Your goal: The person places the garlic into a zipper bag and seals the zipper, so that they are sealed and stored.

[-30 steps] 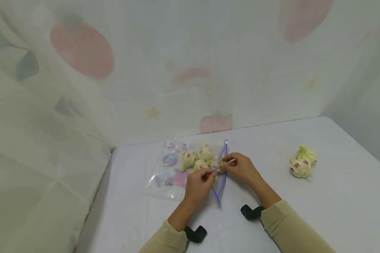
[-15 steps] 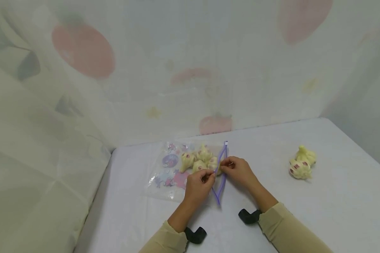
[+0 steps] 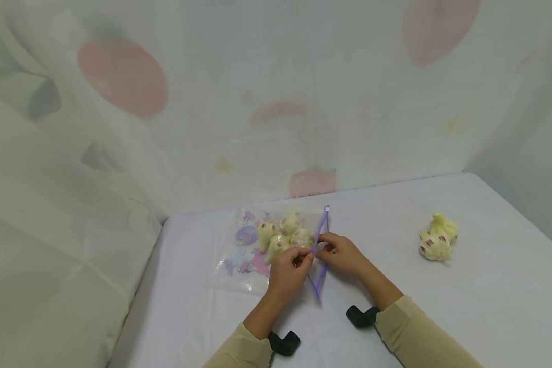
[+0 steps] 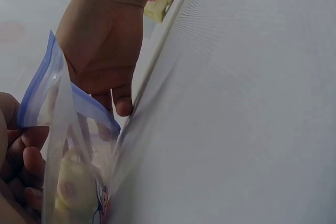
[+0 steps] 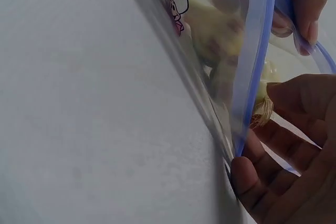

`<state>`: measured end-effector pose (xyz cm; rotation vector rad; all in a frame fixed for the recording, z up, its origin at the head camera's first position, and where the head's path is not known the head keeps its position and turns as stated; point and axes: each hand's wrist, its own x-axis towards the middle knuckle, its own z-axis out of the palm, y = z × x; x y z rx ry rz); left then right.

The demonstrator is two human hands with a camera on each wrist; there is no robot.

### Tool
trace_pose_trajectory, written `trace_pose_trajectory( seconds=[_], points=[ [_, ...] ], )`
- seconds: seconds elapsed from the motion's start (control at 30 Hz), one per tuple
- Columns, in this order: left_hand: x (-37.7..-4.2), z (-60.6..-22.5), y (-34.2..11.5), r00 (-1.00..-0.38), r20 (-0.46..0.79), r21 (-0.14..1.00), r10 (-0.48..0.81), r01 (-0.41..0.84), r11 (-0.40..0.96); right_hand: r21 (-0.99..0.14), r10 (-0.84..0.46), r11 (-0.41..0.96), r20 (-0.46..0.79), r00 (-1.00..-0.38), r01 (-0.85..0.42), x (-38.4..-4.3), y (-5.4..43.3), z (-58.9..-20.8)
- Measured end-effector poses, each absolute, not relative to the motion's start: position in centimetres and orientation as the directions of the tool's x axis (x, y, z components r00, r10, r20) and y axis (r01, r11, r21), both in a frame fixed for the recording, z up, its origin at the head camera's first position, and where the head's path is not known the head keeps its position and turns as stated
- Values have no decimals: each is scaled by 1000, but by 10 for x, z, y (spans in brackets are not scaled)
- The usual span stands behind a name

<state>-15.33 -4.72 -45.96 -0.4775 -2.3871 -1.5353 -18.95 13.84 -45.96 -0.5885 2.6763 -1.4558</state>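
Observation:
A clear zip bag (image 3: 232, 278) with a purple-blue zip edge and printed cartoon figures lies on the table, its mouth facing right. Several cream garlic bulbs (image 3: 278, 246) with reddish patches show through the plastic. My left hand (image 3: 287, 273) pinches one lip of the mouth between thumb and fingers. At the opening, my right hand (image 3: 342, 255) holds the root end of a garlic bulb (image 5: 263, 109) between thumb and fingers. That bulb is partly inside the bag, behind the zip strip (image 5: 255, 51). Bag plastic hides part of the grip.
Two more garlic bulbs (image 3: 438, 237) lie touching each other on the white table (image 3: 382, 204), off to the right. A pale curtain (image 3: 202, 102) with fruit prints hangs behind and at the sides. Each wrist carries a black mount.
My right hand has moved slightly left and down to the bag mouth. Inside the bag, the garlic bulbs have shifted left. The left hand stays in place on the lip.

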Motion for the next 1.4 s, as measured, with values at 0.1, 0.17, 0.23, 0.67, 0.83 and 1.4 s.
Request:
trace_pose_trajectory(
  seconds=[0.1,0.17,0.23,0.67,0.83,1.4],
  points=[
    [-151,-461,-47,-916,380,831,131,400,387,-811,-320,516,117,-940,-277,-187,141,-458],
    [-151,-460,-46,-915,382,828,131,402,392,-807,-296,534,101,-950,-252,-187,147,-453],
    [-151,-460,-46,-913,387,823,128,405,399,-802,-270,550,95,-958,-235,-187,154,-446],
    [-151,-459,-48,-900,421,806,114,429,408,-612,-82,777,130,-988,-145,-171,249,-378],
    [-151,-458,-47,-904,411,811,115,420,406,-566,-42,823,33,-999,-53,-161,292,-363],
    [-152,-459,-48,-890,438,796,123,448,408,-546,-96,838,-184,-978,21,-157,340,-378]
  ],
)
